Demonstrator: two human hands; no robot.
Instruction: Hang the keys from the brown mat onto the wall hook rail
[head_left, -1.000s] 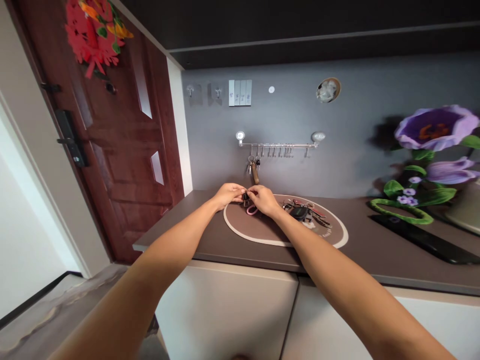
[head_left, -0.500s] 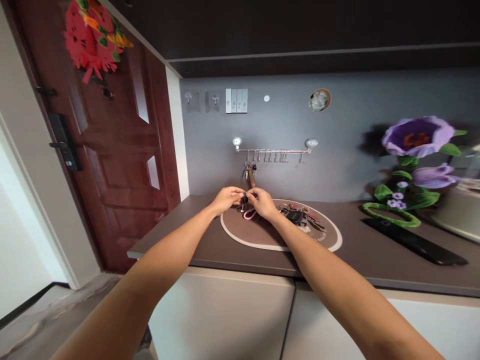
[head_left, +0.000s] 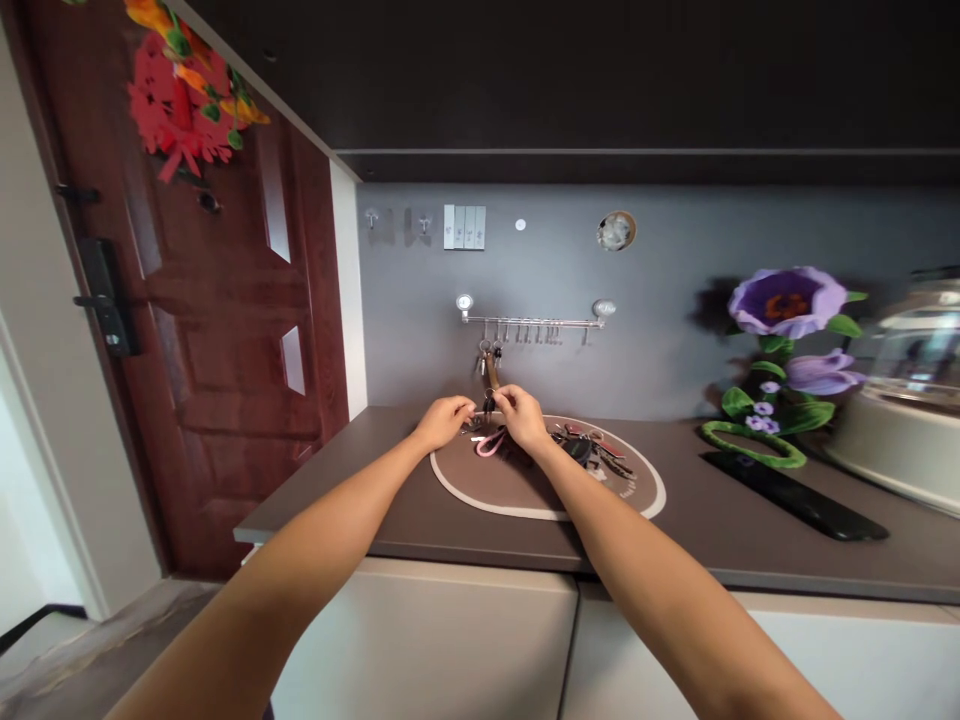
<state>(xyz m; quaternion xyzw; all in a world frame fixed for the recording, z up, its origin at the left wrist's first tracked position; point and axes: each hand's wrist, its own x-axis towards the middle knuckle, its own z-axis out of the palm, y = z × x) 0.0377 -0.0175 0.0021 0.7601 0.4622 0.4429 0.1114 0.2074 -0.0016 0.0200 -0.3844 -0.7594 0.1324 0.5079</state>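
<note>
In the head view my right hand (head_left: 523, 416) pinches the ring of a small bunch of dark keys (head_left: 489, 403), which hangs from the fingertips above an oval brown mat (head_left: 517, 490). Just left of the keys is my left hand (head_left: 444, 422), apart from them, its fingers drawn together; whether anything small is between them I cannot make out. Beneath the hands a pink loop (head_left: 490, 444) lies on the mat. A pile of keys and fobs (head_left: 581, 450) spreads to the right, partly behind my right wrist. Other keys (head_left: 484, 362) hang from a wall rail (head_left: 534, 322) with several hooks.
Overhead runs a dark cabinet (head_left: 600, 90). Purple artificial flowers (head_left: 787, 300), a long black object (head_left: 795, 495) and a cream appliance with a clear top (head_left: 900, 430) stand or lie on the counter (head_left: 322, 490) at right. A red-brown door (head_left: 232, 330) is at left.
My left hand has parted from the keys and moved slightly left. The right hand keeps hold of the ring, and the keys now hang from it. The camera view has tilted up slightly.
</note>
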